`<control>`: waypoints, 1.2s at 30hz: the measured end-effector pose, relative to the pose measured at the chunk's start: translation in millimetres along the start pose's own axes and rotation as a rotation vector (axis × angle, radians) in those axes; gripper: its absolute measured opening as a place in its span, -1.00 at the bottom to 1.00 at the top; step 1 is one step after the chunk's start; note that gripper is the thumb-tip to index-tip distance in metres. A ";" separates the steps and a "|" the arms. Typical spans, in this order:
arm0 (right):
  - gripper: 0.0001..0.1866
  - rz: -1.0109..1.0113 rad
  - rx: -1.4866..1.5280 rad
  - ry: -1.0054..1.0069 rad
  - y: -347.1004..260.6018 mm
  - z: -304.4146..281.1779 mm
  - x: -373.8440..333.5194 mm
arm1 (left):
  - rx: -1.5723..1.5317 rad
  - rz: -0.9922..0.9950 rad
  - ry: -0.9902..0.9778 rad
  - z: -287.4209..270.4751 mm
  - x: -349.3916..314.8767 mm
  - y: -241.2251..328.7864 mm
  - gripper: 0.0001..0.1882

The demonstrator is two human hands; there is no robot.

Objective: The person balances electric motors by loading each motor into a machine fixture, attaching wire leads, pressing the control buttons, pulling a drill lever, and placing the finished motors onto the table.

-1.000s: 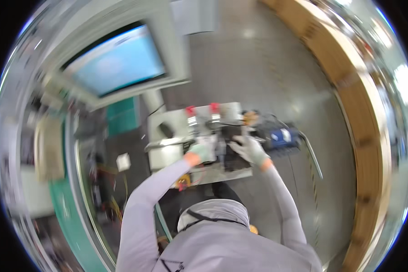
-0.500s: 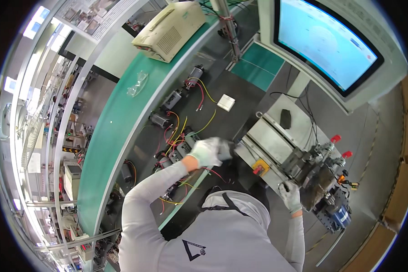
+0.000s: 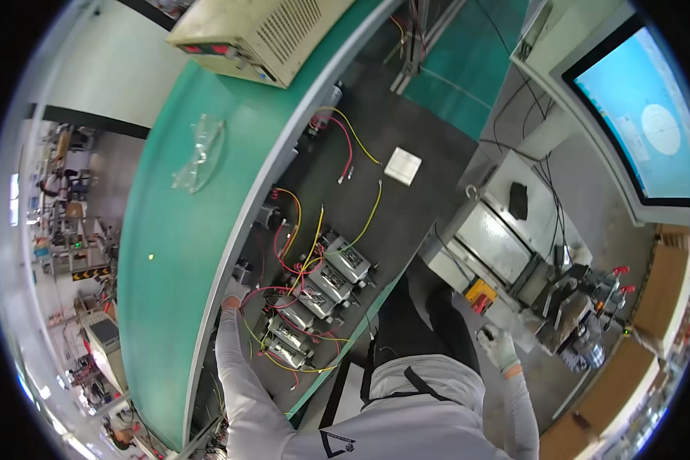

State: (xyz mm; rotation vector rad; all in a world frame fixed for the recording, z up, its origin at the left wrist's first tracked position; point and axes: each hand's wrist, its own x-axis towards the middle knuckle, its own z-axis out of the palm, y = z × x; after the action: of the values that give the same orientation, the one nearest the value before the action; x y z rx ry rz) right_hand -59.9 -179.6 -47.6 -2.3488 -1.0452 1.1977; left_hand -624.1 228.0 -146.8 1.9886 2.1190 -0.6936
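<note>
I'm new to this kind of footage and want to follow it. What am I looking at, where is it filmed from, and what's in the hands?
There is no robot: these are a person's own gloved hands. The camera is worn on the head and looks down; its fisheye lens bends straight edges. The left hand reaches down by the edge of a green bench, near grey motor-like cylinders that lie with coloured wires on a dark surface. It is mostly hidden, so what it holds can't be told. The right hand is near a metal stand; whether it holds anything is unclear. On the bench are clear glasses and a beige box; a lit screen stands at upper right.
</note>
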 end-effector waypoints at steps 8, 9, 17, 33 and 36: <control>-0.72 0.130 -0.010 -0.039 -54.0 25.5 29.2 | -0.233 -0.049 -0.023 -14.4 -14.8 73.0 -0.25; -0.70 0.121 -0.020 -0.022 -66.7 31.2 33.2 | -0.258 0.109 0.141 -16.3 -26.2 93.8 -0.32; -0.71 -0.272 0.045 -0.083 -105.4 78.1 64.6 | 0.111 1.576 -0.029 -9.8 -72.8 266.3 -0.27; -0.78 -0.339 -0.020 0.089 -97.1 79.5 133.2 | 0.071 1.286 0.073 -13.3 -49.3 337.0 -0.15; -0.75 -0.376 -0.011 0.102 -116.5 97.8 202.3 | -0.208 0.969 0.200 -4.7 -64.5 348.6 -0.13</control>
State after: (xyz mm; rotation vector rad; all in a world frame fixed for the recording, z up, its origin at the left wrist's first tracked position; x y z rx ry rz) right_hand -114.0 41.6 -158.2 -2.0703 -1.3805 0.9234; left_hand -276.6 175.9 -194.4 2.6184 0.9683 -0.0929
